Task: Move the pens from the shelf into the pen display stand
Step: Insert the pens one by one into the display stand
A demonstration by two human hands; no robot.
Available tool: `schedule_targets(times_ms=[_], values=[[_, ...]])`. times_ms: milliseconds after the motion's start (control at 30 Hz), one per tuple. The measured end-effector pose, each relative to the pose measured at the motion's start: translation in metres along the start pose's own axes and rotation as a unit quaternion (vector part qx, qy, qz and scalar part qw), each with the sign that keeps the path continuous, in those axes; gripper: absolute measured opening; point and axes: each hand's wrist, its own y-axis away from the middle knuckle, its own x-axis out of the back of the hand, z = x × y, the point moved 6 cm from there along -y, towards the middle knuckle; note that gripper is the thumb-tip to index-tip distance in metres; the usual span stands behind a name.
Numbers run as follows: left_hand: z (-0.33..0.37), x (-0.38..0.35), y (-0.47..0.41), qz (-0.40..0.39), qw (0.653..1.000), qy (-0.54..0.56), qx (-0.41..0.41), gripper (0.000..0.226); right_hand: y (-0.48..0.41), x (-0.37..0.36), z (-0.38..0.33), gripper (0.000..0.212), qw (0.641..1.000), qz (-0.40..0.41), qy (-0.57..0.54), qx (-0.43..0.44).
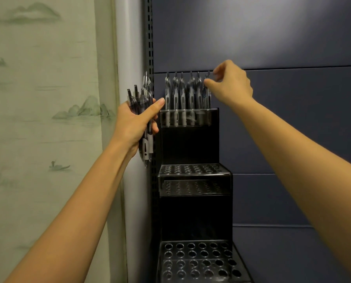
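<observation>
The bottom tier [201, 260] of the pen display stand [191, 144] is cut off by the lower edge of the frame, and both forearms run out of it too. How many pens make up the bundle of pens [144, 99] is hard to tell: the barrels overlap and the palm covers their middles. Only the clip ends above and the grey rubber grips below show. The left hand [136, 123] holds this bundle upright just left of the stand, its fingers [158, 103] wrapped round it with the thumb laid across the front.

A row of pens [182, 92] with clear barrels stands upright in the top tier [188, 117]. Their lower ends blur behind its glossy front lip. The right hand [231, 84] is at the right end of that row, thumb and forefinger narrowed onto the top of the end pen [207, 90], though motion smears the contact.

The stand is black and glossy, stepped, each tier pierced with round holes. The middle tier [193, 170] shows only open holes. Behind is a matt dark blue panel [272, 37], beside a slotted metal upright [149, 37]. To the left is a pale green surface [37, 99] with a faint painted landscape.
</observation>
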Motion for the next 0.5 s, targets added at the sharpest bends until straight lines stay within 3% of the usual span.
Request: schedule_targets(times_ms=[67,133,333,500], values=[[-0.001,0.003,0.005,0.001,1.000,-0.003,0.003,0.012,0.008,0.001,-0.011,0.023,0.999,0.007,-0.033,0.023],[-0.002,0.005,0.011,-0.001,1.000,-0.002,0.007,0.013,0.017,-0.007,-0.024,0.017,0.995,-0.044,-0.076,0.039],[-0.005,0.007,0.028,-0.023,1.000,0.007,0.007,0.007,0.063,-0.047,-0.057,0.031,0.959,-0.226,-0.155,0.074],[-0.012,0.008,0.038,-0.036,0.999,-0.005,0.021,0.014,0.080,-0.061,-0.066,0.022,0.941,-0.261,-0.209,0.059]])
